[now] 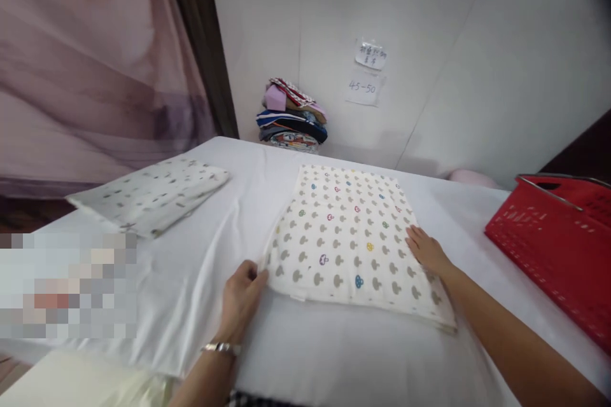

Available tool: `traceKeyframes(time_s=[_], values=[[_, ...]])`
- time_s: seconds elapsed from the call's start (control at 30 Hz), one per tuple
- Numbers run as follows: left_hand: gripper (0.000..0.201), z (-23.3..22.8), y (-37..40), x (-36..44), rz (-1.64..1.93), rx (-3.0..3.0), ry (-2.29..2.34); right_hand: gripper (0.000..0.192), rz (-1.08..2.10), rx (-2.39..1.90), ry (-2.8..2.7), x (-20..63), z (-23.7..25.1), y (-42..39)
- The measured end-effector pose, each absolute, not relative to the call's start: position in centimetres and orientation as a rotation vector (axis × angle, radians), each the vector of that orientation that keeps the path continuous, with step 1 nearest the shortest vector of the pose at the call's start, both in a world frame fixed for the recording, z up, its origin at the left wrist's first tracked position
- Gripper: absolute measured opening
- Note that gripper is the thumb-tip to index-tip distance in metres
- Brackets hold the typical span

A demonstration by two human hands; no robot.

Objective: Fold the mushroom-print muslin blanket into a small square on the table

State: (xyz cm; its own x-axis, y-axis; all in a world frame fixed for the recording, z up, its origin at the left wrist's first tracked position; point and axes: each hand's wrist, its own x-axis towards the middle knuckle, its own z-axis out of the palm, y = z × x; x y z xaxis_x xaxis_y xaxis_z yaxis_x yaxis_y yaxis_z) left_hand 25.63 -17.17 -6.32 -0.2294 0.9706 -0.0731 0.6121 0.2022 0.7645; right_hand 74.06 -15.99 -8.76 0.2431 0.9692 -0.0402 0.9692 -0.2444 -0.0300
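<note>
A white sheet (200, 280) covers the counter (334, 356), creased near the left hand and smoother toward the far edge. Behind the counter stands a plain pale wall (477, 25) with two paper notes (367, 73) stuck one above the other; the lower one reads "45-50". To the left hangs a mauve curtain (86, 63) beside a dark door frame (200, 44).

At the counter's far edge, against the wall, sits a pile of folded clothes (292, 116) in mixed colours. Near the far left corner lies a folded pale cloth (150, 196) with small grey marks. At the right edge stands a red plastic basket (558, 241) with a metal handle (554, 194); its inside is not visible from here.

In the middle of the counter lies a folded cream cloth with a mushroom print (351, 241), mostly grey shapes with a few coloured ones, lying flat with its near edge toward the person. The left hand (241, 302), with a metal bracelet (220, 348) at the wrist, pinches the cloth's near left corner between thumb and fingers. The right hand (427, 251) rests flat and spread on top of the cloth near its right edge, fingers pointing toward the far side, gripping nothing.

A blurred patch covers part of the counter's left edge.
</note>
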Motion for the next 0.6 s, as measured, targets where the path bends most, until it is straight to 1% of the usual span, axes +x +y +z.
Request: traceKeyframes(time_s=[0.13, 0.2, 0.27, 0.37, 0.43, 0.53, 0.6], values=[[0.015, -6.2, -17.1, 26.0, 0.861, 1.492, 1.966, 0.047, -0.047, 2.444, 1.907, 73.3, -8.2, -19.6], [0.015, -6.2, -17.1, 26.3, 0.883, 1.501, 1.966, 0.047, -0.055, 2.413, 2.011, 70.4, -7.3, -20.2], [0.013, -6.2, -17.2, 26.4, 0.888, 1.517, 1.966, 0.05, -0.147, 2.343, 2.206, 65.7, -6.1, -20.3], [0.012, -6.4, -17.4, 26.6, 0.894, 1.542, 1.982, 0.055, -0.433, 2.086, 2.513, 57.0, -4.6, -20.0], [0.01, -6.5, -17.5, 26.7, 0.908, 1.546, 1.989, 0.055, -0.544, 1.842, 2.703, 51.9, -4.1, -19.9], [0.008, -6.7, -17.6, 26.8, 0.937, 1.548, 2.002, 0.058, -0.658, 1.46, 2.834, 47.2, -4.4, -19.8], [0.009, -6.7, -17.6, 26.9, 0.948, 1.55, 2.012, 0.059, -0.678, 1.376, 2.87, 45.8, -4.9, -19.6]])
